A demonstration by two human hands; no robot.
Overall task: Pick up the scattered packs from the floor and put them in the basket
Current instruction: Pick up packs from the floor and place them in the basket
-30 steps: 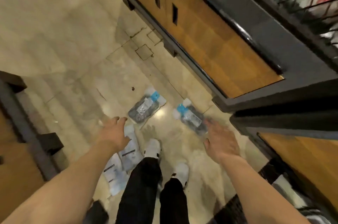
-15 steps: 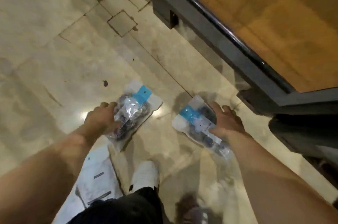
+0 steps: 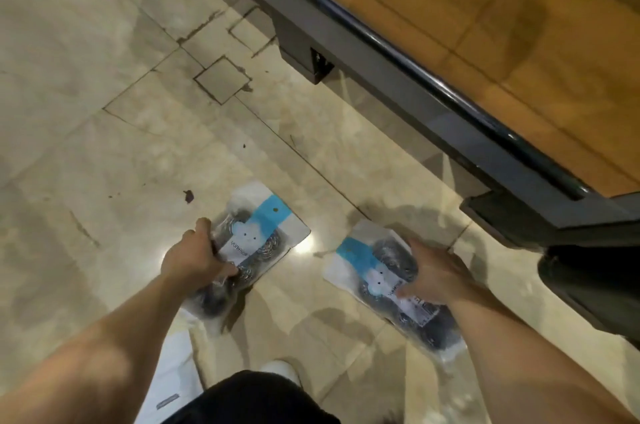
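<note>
Fingers curled, left hand [image 3: 194, 257] grips left pack [image 3: 266, 233]; right hand [image 3: 434, 274] clasps right pack [image 3: 363, 271].

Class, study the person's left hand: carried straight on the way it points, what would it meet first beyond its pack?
Beyond the clear blue-banded plastic pack in the grip of the left hand, only bare beige stone floor, then probably the dark base of the wooden counter; depth is unclear.

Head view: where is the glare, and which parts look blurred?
In the head view a bright glare spot lies on the glossy floor between the left pack and the right pack; also in the head view, the forearms and the right pack's near end look blurred.
</note>
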